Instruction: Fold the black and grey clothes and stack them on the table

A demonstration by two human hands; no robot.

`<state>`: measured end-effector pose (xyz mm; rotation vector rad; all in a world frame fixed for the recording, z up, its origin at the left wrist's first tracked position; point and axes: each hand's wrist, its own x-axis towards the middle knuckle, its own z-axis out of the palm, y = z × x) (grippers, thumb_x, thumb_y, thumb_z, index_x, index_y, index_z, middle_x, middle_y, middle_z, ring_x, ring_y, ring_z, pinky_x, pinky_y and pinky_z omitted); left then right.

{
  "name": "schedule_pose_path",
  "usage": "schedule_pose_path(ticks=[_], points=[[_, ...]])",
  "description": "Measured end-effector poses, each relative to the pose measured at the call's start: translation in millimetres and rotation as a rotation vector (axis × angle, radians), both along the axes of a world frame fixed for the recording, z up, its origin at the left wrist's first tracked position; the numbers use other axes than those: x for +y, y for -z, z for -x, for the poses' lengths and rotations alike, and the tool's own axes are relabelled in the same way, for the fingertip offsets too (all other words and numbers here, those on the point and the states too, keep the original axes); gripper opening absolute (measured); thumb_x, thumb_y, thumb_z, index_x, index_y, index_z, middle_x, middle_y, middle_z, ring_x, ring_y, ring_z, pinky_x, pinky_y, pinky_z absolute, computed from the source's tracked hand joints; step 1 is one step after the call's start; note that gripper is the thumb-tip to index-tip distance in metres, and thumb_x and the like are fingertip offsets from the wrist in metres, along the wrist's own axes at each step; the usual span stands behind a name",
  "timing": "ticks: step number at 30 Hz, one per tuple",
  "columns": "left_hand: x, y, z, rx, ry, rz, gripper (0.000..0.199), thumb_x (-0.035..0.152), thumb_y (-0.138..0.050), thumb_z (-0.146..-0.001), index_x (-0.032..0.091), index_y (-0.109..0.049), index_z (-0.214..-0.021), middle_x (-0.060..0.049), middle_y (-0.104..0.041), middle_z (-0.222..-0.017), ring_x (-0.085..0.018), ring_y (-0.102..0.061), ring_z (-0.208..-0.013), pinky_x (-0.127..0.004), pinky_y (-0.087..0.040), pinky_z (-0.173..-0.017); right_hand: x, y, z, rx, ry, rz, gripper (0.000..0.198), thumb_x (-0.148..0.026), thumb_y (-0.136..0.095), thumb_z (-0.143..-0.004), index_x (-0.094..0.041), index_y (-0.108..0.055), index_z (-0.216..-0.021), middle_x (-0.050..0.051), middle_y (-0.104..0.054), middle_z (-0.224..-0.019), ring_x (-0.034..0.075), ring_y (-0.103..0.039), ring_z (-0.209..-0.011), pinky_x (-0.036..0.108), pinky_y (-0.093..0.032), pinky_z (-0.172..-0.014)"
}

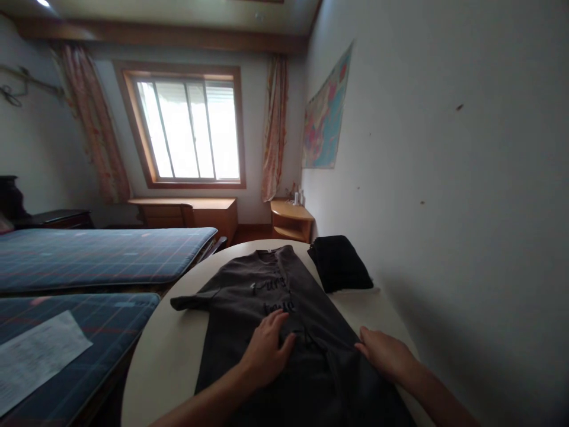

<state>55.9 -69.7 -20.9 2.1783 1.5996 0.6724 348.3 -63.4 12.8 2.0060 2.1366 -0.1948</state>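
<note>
A dark grey T-shirt (311, 302) with black lettering lies on a round cream table (162, 356), its collar at the far end. One sleeve reaches out to the left. The shirt's right side is folded inward and covers part of the lettering. My left hand (267, 347) rests on the middle of the shirt, just below the letters, fingers stretched out and thumb apart. At the shirt's right edge, my right hand (384, 354) pinches the cloth between thumb and fingers. The shirt's near end runs out of view at the bottom.
Black folded cloth (341, 264) sits at the table's far right, close to the white wall (466, 255). To the left are two plaid mattresses (89, 255), the nearer one with a paper sheet (42, 356) on it. Wooden desks (208, 204) stand beneath the window.
</note>
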Motion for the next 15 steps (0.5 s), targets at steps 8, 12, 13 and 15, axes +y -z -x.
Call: schedule_pose_path(ticks=[8,12,13,15], points=[[51,2.6,176,0.363,-0.623,-0.235,0.058,0.018,-0.053,-0.081,0.008,-0.049,-0.138,-0.020,-0.040,-0.149,-0.037,-0.043,-0.131,-0.049,-0.041,-0.103,28,-16,55,-0.080,-0.002,-0.204,0.029,-0.031,-0.047,-0.099,-0.012,-0.062,-0.113,0.018,-0.070,-0.104,0.034,-0.069,-0.099,0.039,-0.049,-0.076],[57,11.8,239,0.308,-0.602,-0.036,0.047,0.012,-0.056,-0.075,0.012,-0.062,-0.122,-0.015,-0.064,-0.120,-0.032,-0.057,-0.117,-0.039,-0.044,-0.098,48,-16,112,-0.022,-0.098,-0.288,0.026,-0.030,-0.048,-0.098,-0.012,-0.061,-0.112,0.017,-0.070,-0.102,0.032,-0.069,-0.095,0.037,-0.050,-0.073],[59,11.1,247,0.294,-0.596,-0.018,0.042,0.010,-0.054,-0.074,0.015,-0.066,-0.114,-0.011,-0.068,-0.106,-0.029,-0.062,-0.108,-0.036,-0.047,-0.093,53,-15,126,-0.002,-0.131,-0.302,0.026,-0.031,-0.049,-0.098,-0.013,-0.061,-0.111,0.016,-0.070,-0.101,0.032,-0.069,-0.095,0.037,-0.050,-0.072],[64,4.9,253,0.271,-0.615,-0.022,0.037,0.008,-0.050,-0.074,0.019,-0.068,-0.105,-0.007,-0.069,-0.095,-0.025,-0.066,-0.095,-0.032,-0.050,-0.086,63,-13,151,0.038,-0.185,-0.321,0.025,-0.032,-0.050,-0.097,-0.013,-0.061,-0.110,0.015,-0.070,-0.101,0.031,-0.069,-0.094,0.036,-0.050,-0.072]])
